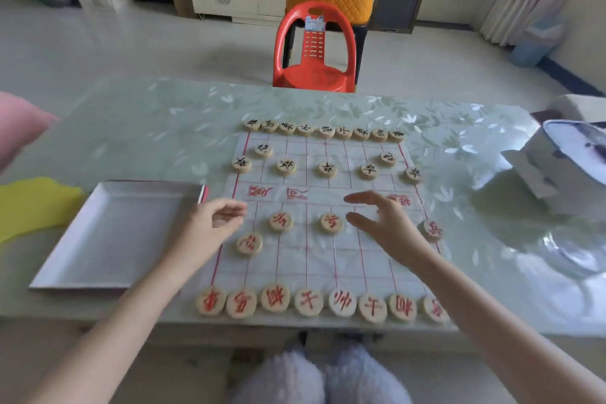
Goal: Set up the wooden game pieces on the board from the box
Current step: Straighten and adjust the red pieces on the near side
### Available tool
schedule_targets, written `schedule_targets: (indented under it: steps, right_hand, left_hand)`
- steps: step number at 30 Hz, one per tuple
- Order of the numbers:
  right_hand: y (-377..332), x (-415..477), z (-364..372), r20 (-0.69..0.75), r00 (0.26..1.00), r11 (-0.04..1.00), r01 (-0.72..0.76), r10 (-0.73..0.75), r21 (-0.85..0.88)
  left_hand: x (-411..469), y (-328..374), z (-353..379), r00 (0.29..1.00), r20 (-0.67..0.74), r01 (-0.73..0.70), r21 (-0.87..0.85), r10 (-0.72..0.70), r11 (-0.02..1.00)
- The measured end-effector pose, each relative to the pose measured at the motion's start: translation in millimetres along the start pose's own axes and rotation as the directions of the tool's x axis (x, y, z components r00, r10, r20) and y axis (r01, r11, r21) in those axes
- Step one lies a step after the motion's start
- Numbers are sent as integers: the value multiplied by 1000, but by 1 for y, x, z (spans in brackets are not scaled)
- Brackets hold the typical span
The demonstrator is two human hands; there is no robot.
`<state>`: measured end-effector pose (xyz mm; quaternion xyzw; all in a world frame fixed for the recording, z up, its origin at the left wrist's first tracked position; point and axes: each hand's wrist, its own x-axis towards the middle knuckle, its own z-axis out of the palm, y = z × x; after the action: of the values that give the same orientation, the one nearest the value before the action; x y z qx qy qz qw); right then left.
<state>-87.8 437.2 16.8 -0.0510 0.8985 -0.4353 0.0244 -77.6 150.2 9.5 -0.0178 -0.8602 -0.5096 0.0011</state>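
The shallow white box lies left on the tabletop. The left hand hovers loosely curled, holding nothing; round pale wooden pieces (red and black characters) sit on the board; the right hand is spread, empty.

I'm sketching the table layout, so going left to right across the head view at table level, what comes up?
Pink cushion → yellow cloth → empty white box tray → left hand → white paper game board with round wooden pieces → white box lid at the right edge.
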Motion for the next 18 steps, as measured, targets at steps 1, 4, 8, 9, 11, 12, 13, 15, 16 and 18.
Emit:
schedule_targets:
  steps: [1,4,8,9,11,12,13,15,16,18]
  right_hand:
    - [-6,-13,7,10,1000,1000,7,-7,-10]
    - [-19,-47,30,34,999,999,22,-20,-40]
    - [-31,-81,59,93,996,1000,-3,6,-25]
    - [-34,-87,66,109,994,1000,3,-1,-19]
    - [-39,-97,78,134,991,1000,0,1,-9]
    - [-41,-101,83,140,990,1000,-2,3,-9]
    - [-44,-104,87,142,990,1000,-5,6,-13]
    - [-51,-111,92,140,990,1000,-4,8,-29]
    - [-54,-114,94,136,991,999,-7,12,-35]
    - [-62,-120,97,129,992,999,-4,10,-45]
  left_hand:
    - [-19,-4,-5,1000,-6,9,14,-9,1000]
    - [-65,-15,-15,999,-6,47,51,-47,998]
    - [-106,-28,-19,997,-22,71,103,-69,992]
    - [-113,-31,-20,998,-27,68,114,-65,991]
    - [-125,-36,-24,997,-37,70,123,-66,990]
    - [-130,-37,-26,997,-43,73,122,-68,990]
    - [-134,-37,-28,997,-50,70,115,-65,991]
    - [-142,-37,-31,996,-68,57,102,-50,993]
    - [-146,-36,-32,996,-75,51,102,-44,993]
    - [-151,-34,-36,996,-80,36,102,-28,994]
